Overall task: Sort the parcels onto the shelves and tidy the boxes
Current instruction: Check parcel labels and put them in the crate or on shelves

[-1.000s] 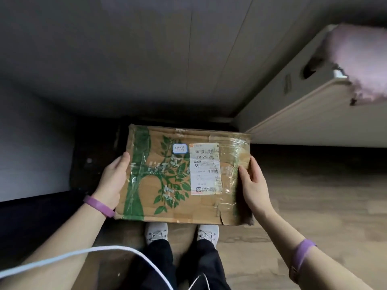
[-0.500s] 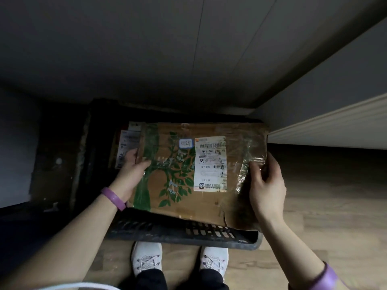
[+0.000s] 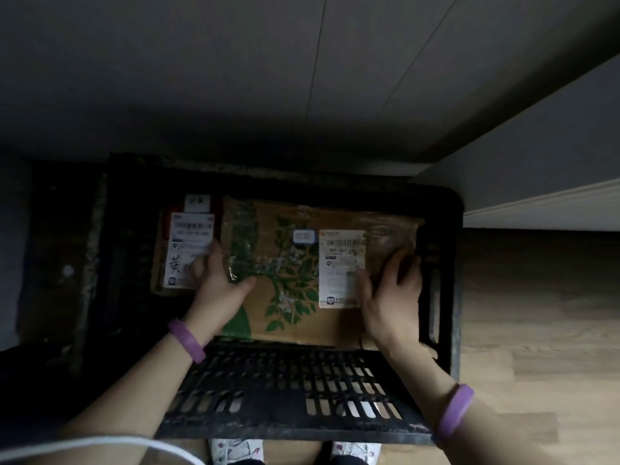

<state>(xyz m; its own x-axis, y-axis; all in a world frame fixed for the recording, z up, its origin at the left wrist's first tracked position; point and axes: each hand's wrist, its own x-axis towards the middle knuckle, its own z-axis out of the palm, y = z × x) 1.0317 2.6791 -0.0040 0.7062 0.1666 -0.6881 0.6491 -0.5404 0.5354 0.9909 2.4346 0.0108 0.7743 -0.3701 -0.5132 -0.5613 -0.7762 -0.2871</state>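
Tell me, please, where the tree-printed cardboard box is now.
In the head view's centre, the tree-printed box lies inside the black crate, immediately right of a smaller labelled parcel.

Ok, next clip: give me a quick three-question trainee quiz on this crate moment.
1. True or false: the tree-print box is inside the black crate.
2. What lies left of the box in the crate? A) a bottle B) a labelled parcel C) a shoe
3. Fill in: the left hand and right hand touch the box; each wrist has a ___ band.
Key: 1 true; 2 B; 3 purple.
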